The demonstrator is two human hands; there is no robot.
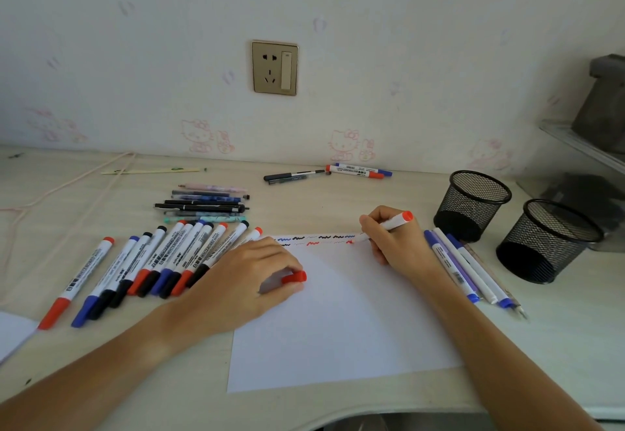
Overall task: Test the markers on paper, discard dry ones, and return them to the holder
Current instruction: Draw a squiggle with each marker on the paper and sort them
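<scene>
My right hand [392, 244] holds a red whiteboard marker [394, 223] with its tip on the top edge of a white sheet of paper [338, 329], beside a row of blue, black and red squiggles [314, 240]. My left hand [250, 282] rests on the paper's left side and pinches the red cap [294, 277]. A fanned row of several capped whiteboard markers [152, 261] lies left of the paper. Two black mesh holders [471, 204] [548, 241] stand at the right, with nothing visible inside.
Several slim pens [470, 270] lie between the paper and the holders. A stack of pens [203, 206] sits behind the markers. More pens and two markers [358, 171] lie by the wall. A cord [61, 190] trails at the left. The desk's front edge curves inward.
</scene>
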